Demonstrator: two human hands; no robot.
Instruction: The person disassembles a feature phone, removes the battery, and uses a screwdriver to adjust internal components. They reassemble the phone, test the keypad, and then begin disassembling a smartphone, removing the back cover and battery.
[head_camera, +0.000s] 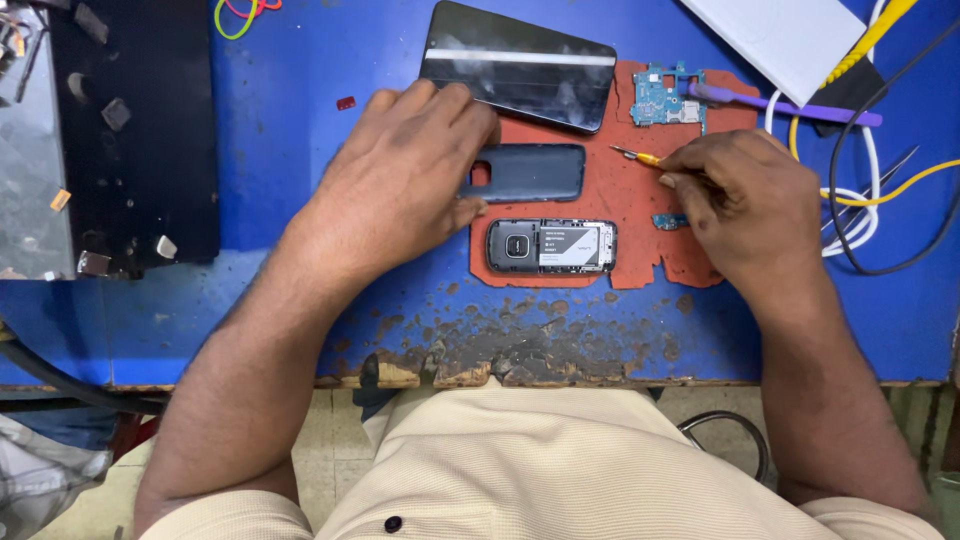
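1. two hands are seen: the left hand (400, 185) at centre, the right hand (745, 205) at right of centre.
2. one open phone (551, 246) is counted at centre.
3. one back cover (530, 172) is seen above it.
4. one smartphone (518, 66) is counted at the top.
5. one circuit board (668, 98) is seen at upper right.
6. one screwdriver (636, 156) is counted.
7. one purple brush (790, 108) is seen at upper right.
8. one red mat (625, 195) is counted.

Worn blue workbench (300, 100) above tiled floor (330, 450)
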